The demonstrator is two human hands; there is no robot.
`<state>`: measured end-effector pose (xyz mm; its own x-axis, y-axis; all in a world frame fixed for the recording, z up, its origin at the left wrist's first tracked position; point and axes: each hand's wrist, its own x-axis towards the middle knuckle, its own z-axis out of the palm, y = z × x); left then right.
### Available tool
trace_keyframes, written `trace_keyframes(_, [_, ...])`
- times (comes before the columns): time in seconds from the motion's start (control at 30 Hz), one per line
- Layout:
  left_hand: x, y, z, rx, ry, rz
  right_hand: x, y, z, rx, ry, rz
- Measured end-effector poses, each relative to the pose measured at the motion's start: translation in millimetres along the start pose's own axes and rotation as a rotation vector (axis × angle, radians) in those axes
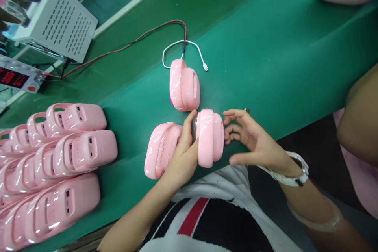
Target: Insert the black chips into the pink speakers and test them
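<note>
Three glossy pink plastic speaker housings lie in the middle of the green bench. My left hand (183,153) grips the nearest housing (210,137) by its left side, thumb up along its edge. Just left of it, partly under my wrist, lies another pink housing (158,150). My right hand (252,138) hovers with fingers spread, fingertips close to the held housing's right side, holding nothing. A third housing (183,85) rests farther back, next to a white cable (195,49) with a free plug end.
Rows of several more pink housings (53,165) fill the left of the green bench (280,59). A grey power supply box (57,23) and a red-digit meter (17,78) stand far left, red and black wires (124,47) trailing. Another person's arm (358,114) is at right.
</note>
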<state>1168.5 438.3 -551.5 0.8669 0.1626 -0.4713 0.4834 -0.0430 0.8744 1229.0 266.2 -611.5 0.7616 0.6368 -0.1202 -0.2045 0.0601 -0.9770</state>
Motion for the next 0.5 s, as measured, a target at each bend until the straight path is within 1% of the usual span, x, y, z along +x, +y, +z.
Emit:
trace_keyframes(0.07, [0, -5, 3.4, 0.009, 0.000, 0.043, -9, 4, 4, -0.225, 0.018, -0.098])
trace_keyframes(0.13, [-3, -7, 7.9, 0.001, 0.016, 0.093, -16, 4, 10, -0.407, 0.081, -0.188])
trace_keyframes(0.2, [-10, -4, 11.8, -0.038, 0.009, 0.133, -22, -4, 14, -0.481, 0.149, -0.276])
trace_keyframes(0.27, [-21, 7, 11.1, -0.104, -0.015, 0.210, -28, -19, 16, -0.498, 0.192, -0.347])
trace_keyframes(0.3, [-27, 15, 7.7, -0.142, -0.019, 0.260, -30, -29, 17, -0.478, 0.202, -0.382])
trace_keyframes(0.33, [-32, 23, 1.8, -0.184, -0.017, 0.310, -32, -40, 19, -0.432, 0.210, -0.426])
trace_keyframes(0.4, [-38, 36, -17.2, -0.276, 0.006, 0.406, -33, -61, 22, -0.291, 0.208, -0.560])
trace_keyframes(0.47, [-35, 39, -42.3, -0.345, 0.060, 0.501, -28, -80, 27, -0.162, 0.183, -0.693])
trace_keyframes(0.5, [-30, 37, -55.4, -0.365, 0.110, 0.547, -23, -88, 31, -0.113, 0.165, -0.725])
